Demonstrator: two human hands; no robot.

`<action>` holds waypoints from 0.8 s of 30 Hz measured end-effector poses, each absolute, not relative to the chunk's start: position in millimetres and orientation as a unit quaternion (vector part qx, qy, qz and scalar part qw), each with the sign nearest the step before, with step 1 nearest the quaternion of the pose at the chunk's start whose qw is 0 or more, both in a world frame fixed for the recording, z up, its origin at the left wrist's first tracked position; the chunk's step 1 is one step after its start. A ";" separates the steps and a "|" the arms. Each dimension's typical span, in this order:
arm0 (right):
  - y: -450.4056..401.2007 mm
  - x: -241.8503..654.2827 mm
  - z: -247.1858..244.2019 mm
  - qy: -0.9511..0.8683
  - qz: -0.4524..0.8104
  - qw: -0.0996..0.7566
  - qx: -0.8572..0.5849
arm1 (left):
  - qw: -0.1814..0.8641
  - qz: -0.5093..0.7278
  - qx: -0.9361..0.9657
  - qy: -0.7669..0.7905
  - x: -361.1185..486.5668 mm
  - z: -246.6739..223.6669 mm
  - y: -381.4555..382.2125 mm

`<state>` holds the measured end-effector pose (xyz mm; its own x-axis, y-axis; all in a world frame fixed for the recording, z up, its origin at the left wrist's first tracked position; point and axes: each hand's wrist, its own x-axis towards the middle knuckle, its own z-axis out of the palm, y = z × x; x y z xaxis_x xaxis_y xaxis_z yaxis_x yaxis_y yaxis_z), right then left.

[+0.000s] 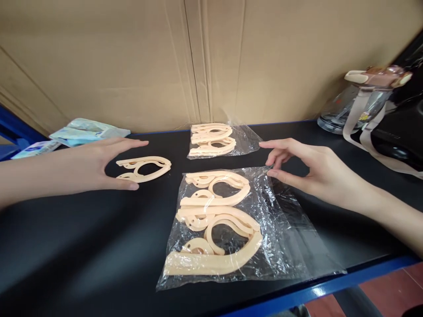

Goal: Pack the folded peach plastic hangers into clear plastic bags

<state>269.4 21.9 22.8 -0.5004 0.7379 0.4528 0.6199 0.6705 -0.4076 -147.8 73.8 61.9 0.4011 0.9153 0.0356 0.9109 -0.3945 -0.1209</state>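
On the left, my left hand [112, 165] is open, thumb and fingers apart around the near end of a loose beige folding hanger [153, 169] lying on the black table; whether it touches the hanger I cannot tell. My right hand [297, 165] is open too, fingers spread, holding nothing, beside the upper right edge of a large clear plastic bag [284, 237]. Inside that bag lie folded beige hangers [224, 259], one pair above another. Behind it sits a smaller-looking clear bag [246, 138] with more folded beige hangers [211, 134].
A clear bottle [350, 105] with a pink lid and strap stands at the back right, beside a black object [399, 127]. Light blue packets [87, 131] lie at the back left. Cardboard [132, 66] rises behind the table [99, 255], which has a blue front edge.
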 end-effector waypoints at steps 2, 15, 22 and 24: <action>21.3 269.4 23.4 -0.861 0.087 0.306 -0.396 | 0.064 0.043 -0.830 -0.552 -157.1 60.1 76.1; 22.1 269.0 25.2 -0.849 0.063 0.334 -0.405 | 0.091 0.030 -0.850 -0.518 -142.5 53.1 74.5; 21.1 269.3 26.8 -0.846 0.061 0.340 -0.406 | 0.009 0.031 -0.835 -0.549 -155.0 48.0 82.9; 21.1 269.0 26.6 -0.847 0.061 0.339 -0.406 | 0.012 0.035 -0.836 -0.548 -154.3 48.9 83.2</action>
